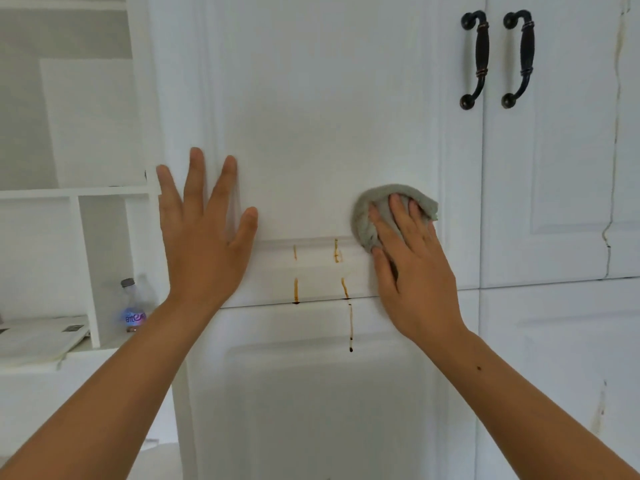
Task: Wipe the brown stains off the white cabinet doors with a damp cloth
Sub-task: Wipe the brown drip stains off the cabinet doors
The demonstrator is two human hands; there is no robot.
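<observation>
A white upper cabinet door [322,116] fills the middle of the view. Brown drip stains [296,289] run down its lower rail in two lines. One longer drip [350,327] continues onto the lower cabinet door [311,393]. My right hand [412,265] presses a bunched grey cloth [367,213] flat against the upper door, just right of the stains, fingers fairly straight over the cloth. My left hand [204,233] lies flat on the door's left side with fingers spread, holding nothing.
Two dark curved handles [476,60] [519,58] sit at the upper right where two doors meet. Faint yellowish streaks [618,98] run down the right-hand door. White open shelves [79,195] at left hold a plastic water bottle [133,306] and papers [38,337].
</observation>
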